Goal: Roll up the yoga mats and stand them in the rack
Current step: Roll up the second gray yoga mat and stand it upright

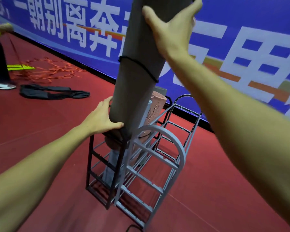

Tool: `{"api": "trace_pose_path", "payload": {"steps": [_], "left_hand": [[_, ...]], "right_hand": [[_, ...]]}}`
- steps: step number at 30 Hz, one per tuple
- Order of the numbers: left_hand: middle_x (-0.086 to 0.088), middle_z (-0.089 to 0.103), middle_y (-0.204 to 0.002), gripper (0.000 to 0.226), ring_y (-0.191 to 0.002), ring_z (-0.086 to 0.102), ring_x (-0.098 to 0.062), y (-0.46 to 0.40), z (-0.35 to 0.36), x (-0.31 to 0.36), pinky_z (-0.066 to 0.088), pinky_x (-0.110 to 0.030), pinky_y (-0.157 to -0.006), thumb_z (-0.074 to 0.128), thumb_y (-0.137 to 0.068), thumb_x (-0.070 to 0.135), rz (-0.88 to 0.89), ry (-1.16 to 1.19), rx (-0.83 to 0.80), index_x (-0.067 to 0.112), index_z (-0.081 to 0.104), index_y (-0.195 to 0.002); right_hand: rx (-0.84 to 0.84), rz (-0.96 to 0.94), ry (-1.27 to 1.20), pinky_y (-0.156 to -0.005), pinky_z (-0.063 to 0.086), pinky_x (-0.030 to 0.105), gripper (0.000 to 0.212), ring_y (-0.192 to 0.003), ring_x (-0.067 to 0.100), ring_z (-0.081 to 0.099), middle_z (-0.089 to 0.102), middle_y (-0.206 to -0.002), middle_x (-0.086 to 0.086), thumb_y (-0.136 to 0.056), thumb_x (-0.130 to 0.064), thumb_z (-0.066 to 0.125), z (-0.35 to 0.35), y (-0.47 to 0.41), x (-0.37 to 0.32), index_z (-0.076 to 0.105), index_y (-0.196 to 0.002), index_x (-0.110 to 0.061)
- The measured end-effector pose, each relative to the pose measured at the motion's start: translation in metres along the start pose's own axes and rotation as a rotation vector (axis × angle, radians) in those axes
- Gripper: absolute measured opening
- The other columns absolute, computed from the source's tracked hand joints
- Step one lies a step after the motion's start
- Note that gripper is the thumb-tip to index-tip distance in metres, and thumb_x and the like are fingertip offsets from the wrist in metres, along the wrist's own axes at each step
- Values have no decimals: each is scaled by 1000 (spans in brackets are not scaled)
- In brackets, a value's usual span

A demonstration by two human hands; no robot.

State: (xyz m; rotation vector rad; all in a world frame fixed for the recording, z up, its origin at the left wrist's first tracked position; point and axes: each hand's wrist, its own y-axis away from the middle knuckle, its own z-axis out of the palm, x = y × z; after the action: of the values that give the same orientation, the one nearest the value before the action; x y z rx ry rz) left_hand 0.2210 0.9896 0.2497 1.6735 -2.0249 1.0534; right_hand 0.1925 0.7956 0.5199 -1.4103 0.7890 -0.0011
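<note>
1. I have the grey rolled mat [137, 67] nearly upright and tilted, its lower end entering the black rack section [97, 168] at the rack's left end.
2. My left hand [101, 119] wraps the roll low down, thumb across the front; my right hand [171, 29] clasps it near the top.
3. A black cord [141, 66] ties the roll at mid-height.
4. A pink mat [155, 109] and two grey ones already stand behind.
5. To finish well: straighten the roll, steer the bottom clear of the top rail, lower it slowly, and release only once it's seated.
6. The grey rack section [159, 158] alongside looks free.
</note>
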Motion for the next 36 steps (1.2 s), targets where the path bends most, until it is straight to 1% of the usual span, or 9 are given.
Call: {"api": "trace_pose_path", "payload": {"steps": [3, 7, 11, 14, 21, 26, 30, 33, 36], "left_hand": [[-3, 37, -164, 132, -148, 41, -29, -6, 3, -11, 41, -55, -116, 79, -58, 74, 28, -1, -75, 42, 7, -164], [1, 16, -174, 138, -153, 32, -19, -10, -9, -7, 33, -45, -124, 85, -62, 78, 5, 320, -122, 46, -1, -165], [3, 43, -164, 134, -147, 48, -26, -8, -7, 9, 43, -52, -116, 81, -60, 84, 96, 73, -92, 55, -3, -161], [-5, 71, -134, 128, -117, 68, -43, -2, -7, 19, 53, -53, -97, 75, -60, 88, 35, -70, 44, 58, -1, -158], [-15, 76, -106, 127, -98, 69, -50, 3, -12, 8, 53, -50, -80, 62, -62, 96, -23, -285, 138, 48, -4, -160], [-15, 71, -124, 126, -110, 66, -48, -9, -10, 7, 54, -51, -89, 69, -54, 93, -34, -192, 39, 42, 10, -154], [10, 68, -128, 111, -116, 67, -18, -14, -36, 1, 53, -42, -100, 76, -57, 92, -42, 33, -173, 31, 39, -142], [7, 67, -117, 108, -111, 66, -25, -16, -49, 13, 52, -42, -91, 59, -51, 103, -58, -138, -147, 26, 50, -126], [4, 69, -127, 112, -116, 66, -29, -8, -44, 15, 53, -50, -98, 53, -48, 110, -107, -161, -103, 30, 53, -126]], "right_hand": [[36, 128, 46, -96, 45, 29, 116, -131, 28, 44, 49, -144, 13, -72, -53, 90, 3, 26, 28, 21, -152, -6], [-43, 320, 116, -97, 46, 31, 116, -121, 23, 51, 44, -146, 13, -73, -54, 91, -11, 54, 74, 20, -153, -9], [-115, 255, 124, -92, 44, 27, 116, -122, 19, 53, 43, -147, 11, -68, -55, 92, -5, 44, 72, 23, -148, -9], [-160, 136, 133, -89, 44, 28, 117, -119, 17, 51, 46, -144, 10, -67, -57, 92, 14, 38, 51, 24, -149, -8], [-137, 47, 150, -93, 55, 39, 115, -115, 16, 55, 51, -135, 5, -63, -68, 84, 34, 46, 42, 30, -146, -10], [-95, 56, 201, -94, 56, 45, 118, -115, 17, 54, 50, -139, 6, -63, -70, 83, 33, 53, 44, 28, -148, -9], [-115, 80, 238, -87, 54, 40, 117, -109, 10, 45, 44, -147, 6, -69, -66, 85, 30, 65, 45, 24, -151, -8], [-157, 79, 259, -91, 57, 45, 119, -111, 12, 48, 43, -151, 8, -68, -66, 86, 33, 65, 33, 23, -152, -10], [-223, 35, 261, -95, 59, 49, 121, -121, 18, 53, 45, -149, 10, -65, -67, 87, 35, 62, 21, 24, -151, -10]]}}
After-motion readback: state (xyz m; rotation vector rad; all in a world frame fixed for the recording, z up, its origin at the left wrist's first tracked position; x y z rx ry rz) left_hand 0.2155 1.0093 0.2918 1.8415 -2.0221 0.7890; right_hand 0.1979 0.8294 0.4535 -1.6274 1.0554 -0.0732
